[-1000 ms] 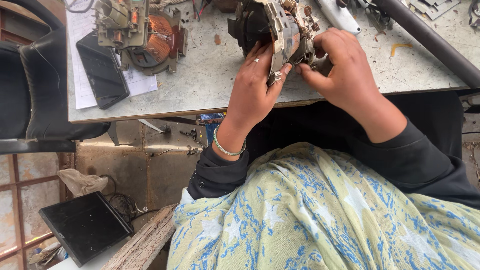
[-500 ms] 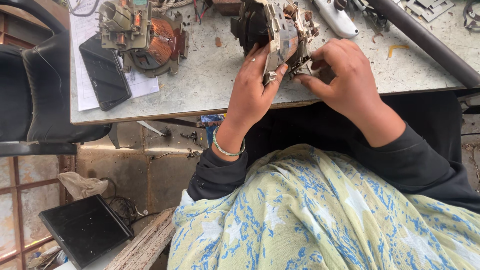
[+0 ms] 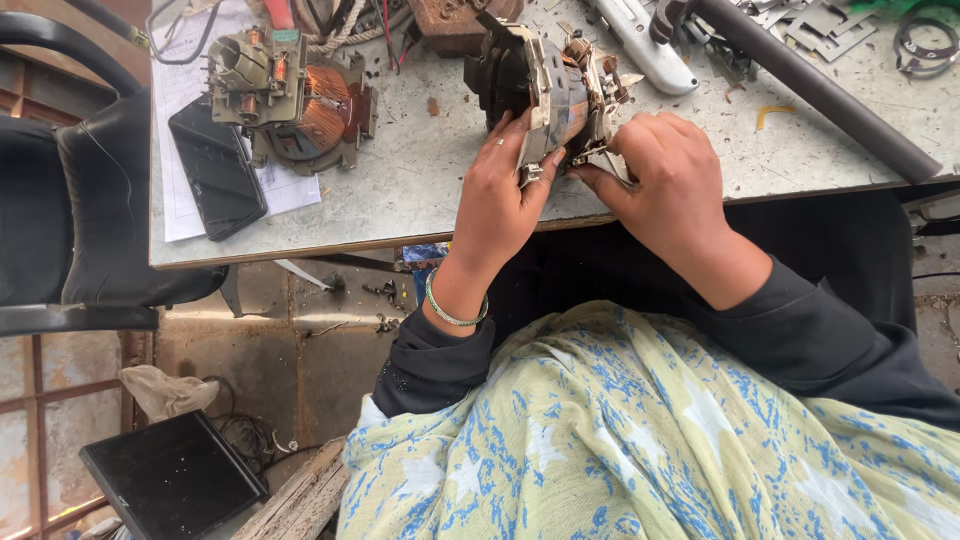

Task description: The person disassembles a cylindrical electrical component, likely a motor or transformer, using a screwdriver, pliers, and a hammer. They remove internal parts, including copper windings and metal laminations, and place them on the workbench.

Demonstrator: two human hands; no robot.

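I see my left hand [image 3: 500,200] wrapped around the near side of a small motor part [image 3: 545,85]. The fingers [image 3: 545,165] press on its metal frame, so this hand is gripping it. There is a green bangle [image 3: 452,310] on that wrist.

My right hand [image 3: 670,185] is just beside it, on the right side of the same part. Its thumb and fingers pinch a thin bit of metal [image 3: 605,160] that sticks out low on the part. So this hand is closed on the part too. I cannot tell just what the little bit is.

The motor part stands on the grey table [image 3: 420,190], near the front edge, right in front of me. It is dark on the left and has pale metal plates and little clips on the right.

Farther left on the table sits another motor piece with shiny orange wire [image 3: 300,100] wound in it. A black phone [image 3: 215,180] lies next to it, on top of a white sheet of paper [image 3: 190,90].

To the right, a long dark pipe [image 3: 820,90] lies slanted across the table. A white tool [image 3: 645,55] lies near its top end. Small metal scraps [image 3: 820,25] sit in the far corner.

Below the table edge I see my dark sleeves [image 3: 800,330] and a yellow and blue cloth [image 3: 620,450] on my lap. A black chair [image 3: 70,220] stands at the left, and a flat black screen [image 3: 170,480] lies on the floor.
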